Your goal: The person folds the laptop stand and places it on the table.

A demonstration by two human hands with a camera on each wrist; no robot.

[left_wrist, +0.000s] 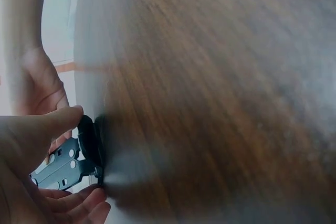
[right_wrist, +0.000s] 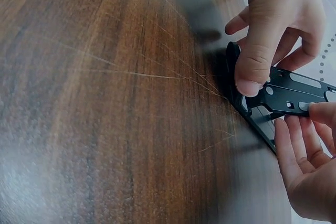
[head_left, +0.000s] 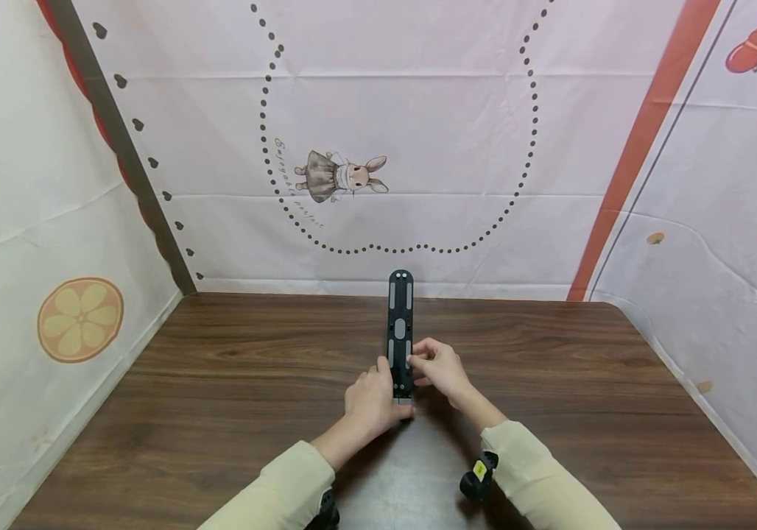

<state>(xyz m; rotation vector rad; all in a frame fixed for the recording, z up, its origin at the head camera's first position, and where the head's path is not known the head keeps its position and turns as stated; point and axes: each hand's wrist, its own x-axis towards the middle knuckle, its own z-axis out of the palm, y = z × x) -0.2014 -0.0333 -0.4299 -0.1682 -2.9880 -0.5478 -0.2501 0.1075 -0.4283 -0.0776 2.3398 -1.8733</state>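
A long, narrow black folding stand [head_left: 400, 309] with grey pads and small round rivets stands on end, pointing away from me. My left hand [head_left: 370, 397] grips its near end, the thumb lying across the base and the fingers along the left side. Higher up, my right hand [head_left: 443, 370] pinches the right edge, thumb on the front and fingers behind. Seen from the right wrist, the left thumb presses beside the hinged foot of the stand [right_wrist: 294, 90], while the right hand [right_wrist: 310, 177] holds its side. The left wrist view shows the foot close to the tabletop.
The stand is over a brown wood-grain table [head_left: 252, 353]. White printed cloth [head_left: 418, 132] hangs behind the table and along both sides. Black wrist cameras [head_left: 478, 475] are strapped at the cream sleeves [head_left: 537, 471].
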